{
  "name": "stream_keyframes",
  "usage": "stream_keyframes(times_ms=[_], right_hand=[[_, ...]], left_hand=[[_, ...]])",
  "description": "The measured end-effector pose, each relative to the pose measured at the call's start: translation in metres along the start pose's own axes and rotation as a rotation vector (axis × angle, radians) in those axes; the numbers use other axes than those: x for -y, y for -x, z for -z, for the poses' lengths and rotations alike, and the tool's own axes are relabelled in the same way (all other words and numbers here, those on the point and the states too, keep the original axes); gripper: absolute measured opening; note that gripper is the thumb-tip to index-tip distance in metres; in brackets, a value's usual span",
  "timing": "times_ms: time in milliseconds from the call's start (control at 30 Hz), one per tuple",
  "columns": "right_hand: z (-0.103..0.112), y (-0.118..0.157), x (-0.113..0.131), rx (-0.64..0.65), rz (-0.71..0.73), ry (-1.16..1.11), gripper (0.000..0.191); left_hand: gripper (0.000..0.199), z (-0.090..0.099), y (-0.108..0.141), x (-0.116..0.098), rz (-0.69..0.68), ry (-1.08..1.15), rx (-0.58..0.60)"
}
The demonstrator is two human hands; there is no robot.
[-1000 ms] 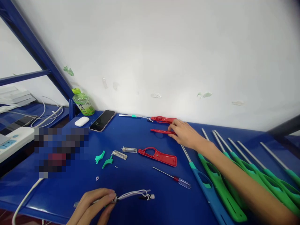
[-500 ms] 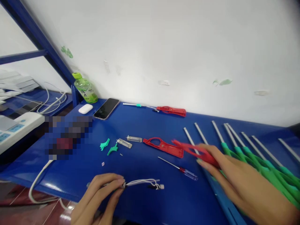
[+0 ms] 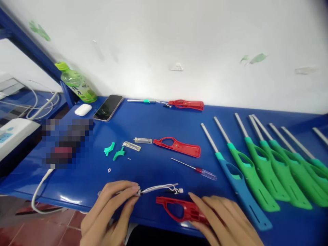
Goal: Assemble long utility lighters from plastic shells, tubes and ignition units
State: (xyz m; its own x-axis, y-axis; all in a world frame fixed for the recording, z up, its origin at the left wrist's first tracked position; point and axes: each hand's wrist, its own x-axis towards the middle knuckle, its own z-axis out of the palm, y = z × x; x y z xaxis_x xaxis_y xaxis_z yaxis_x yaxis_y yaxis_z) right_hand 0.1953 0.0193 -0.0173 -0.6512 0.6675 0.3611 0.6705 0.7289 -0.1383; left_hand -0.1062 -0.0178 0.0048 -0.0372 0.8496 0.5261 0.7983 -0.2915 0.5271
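Observation:
Near the front edge of the table, my left hand pinches a lighter tube, mostly hidden by the fingers. White wires run out of it to the right and end in a small pale connector. My right hand is closed round the wide end of a red lighter casing half, just right of and below those wires. Behind it lie another red casing half and a screwdriver. Two clear fuel tanks and two green triggers are farther left.
Several assembled green lighters and a blue lighter lie at the right. By the wall are a red casing with its tube, a phone, a white case and a bottle. A white cable hangs over the left edge.
My right hand has brought the red casing half from above the lighters down and left to the table's front, beside the wires. My left hand keeps its pinch. The view has shifted.

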Motion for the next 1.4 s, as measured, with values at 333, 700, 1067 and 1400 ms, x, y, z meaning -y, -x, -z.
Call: stream_keyframes(times_ms=[333, 700, 1067, 1400], right_hand=[[0.007, -0.012, 0.018, -0.068, -0.198, -0.206, 0.057], [0.012, -0.014, 0.009, -0.1, -0.064, -0.42, 0.03], [0.002, -0.01, 0.015, -0.125, -0.015, -0.365, 0.033], [-0.004, -0.012, 0.021, -0.185, -0.088, -0.48, 0.029]], left_hand=[[0.031, -0.012, 0.006, -0.01, -0.089, 0.123, 0.175], [0.016, -0.023, -0.008, -0.011, -0.079, 0.202, 0.169], [0.034, -0.025, 0.001, 0.004, -0.157, 0.174, 0.256], [0.039, -0.025, 0.0, 0.005, -0.134, 0.153, 0.302]])
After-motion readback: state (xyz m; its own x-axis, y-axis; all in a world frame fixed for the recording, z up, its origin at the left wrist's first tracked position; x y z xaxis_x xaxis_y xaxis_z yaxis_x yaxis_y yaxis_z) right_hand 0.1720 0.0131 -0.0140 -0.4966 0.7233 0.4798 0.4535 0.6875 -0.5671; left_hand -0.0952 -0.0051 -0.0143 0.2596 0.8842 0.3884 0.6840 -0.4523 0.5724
